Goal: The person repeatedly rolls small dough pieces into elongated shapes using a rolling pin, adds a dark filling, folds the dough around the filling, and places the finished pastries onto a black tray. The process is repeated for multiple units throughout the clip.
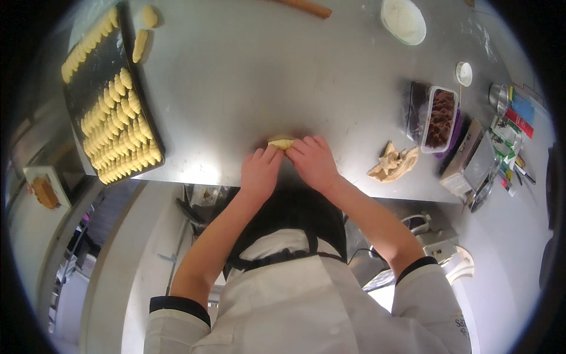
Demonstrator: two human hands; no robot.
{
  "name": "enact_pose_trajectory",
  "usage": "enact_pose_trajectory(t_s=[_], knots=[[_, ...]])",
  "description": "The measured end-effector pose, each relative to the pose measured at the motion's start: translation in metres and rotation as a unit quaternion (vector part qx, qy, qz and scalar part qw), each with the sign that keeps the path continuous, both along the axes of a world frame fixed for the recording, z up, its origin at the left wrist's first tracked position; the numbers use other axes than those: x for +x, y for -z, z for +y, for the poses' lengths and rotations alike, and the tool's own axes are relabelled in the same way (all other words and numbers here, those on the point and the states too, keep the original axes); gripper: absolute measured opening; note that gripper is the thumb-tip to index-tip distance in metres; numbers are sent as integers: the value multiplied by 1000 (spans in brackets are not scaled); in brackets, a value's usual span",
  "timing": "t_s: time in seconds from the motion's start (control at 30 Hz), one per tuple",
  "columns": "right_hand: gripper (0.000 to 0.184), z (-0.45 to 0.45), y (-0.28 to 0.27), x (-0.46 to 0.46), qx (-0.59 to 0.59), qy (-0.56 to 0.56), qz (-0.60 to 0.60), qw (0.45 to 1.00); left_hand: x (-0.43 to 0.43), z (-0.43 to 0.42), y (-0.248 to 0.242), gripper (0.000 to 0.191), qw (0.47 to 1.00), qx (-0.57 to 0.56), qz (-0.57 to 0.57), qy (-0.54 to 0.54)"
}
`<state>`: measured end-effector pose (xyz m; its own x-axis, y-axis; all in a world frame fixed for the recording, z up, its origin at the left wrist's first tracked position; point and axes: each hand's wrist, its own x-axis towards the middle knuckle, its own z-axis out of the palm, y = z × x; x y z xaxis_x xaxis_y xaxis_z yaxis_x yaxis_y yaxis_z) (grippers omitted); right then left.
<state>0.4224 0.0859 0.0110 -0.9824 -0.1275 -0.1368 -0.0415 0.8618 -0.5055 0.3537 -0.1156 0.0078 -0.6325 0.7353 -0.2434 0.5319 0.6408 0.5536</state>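
Note:
A small piece of yellow dough (280, 144) lies on the steel worktop (261, 84) close to its front edge. My left hand (260, 172) grips its left and near side with bent fingers. At its right end, the fingers of my right hand (312, 163) pinch the dough. My fingers hide part of its shape. To the left, a black baking tray (99, 66) carries several rows of ridged, rolled dough pieces (121, 128). A dough ball (150, 16) and an elongated dough piece (140, 45) rest on the steel beside the tray.
A plastic tub of dark brown filling (442, 119), a crumpled tan cloth (393, 163) and a box (468, 155) stand at the right. Farther back are a bowl of white powder (403, 22), a small white cup (464, 74) and a wooden rolling pin (307, 6).

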Motion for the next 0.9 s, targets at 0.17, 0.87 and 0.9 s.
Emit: enact_pose_trajectory(t_s=[0.17, 0.87, 0.9], knots=[[30, -7, -7, -3, -46, 85, 5, 995, 20, -17, -10, 25, 967, 9, -167, -194], [72, -112, 61, -260, 107, 185, 149, 965, -274, -347, -64, 57, 694, 173, -83, -694], [72, -115, 65, -260, 108, 191, 142, 965, -303, -373, -62, 58, 696, 158, -59, -698]])
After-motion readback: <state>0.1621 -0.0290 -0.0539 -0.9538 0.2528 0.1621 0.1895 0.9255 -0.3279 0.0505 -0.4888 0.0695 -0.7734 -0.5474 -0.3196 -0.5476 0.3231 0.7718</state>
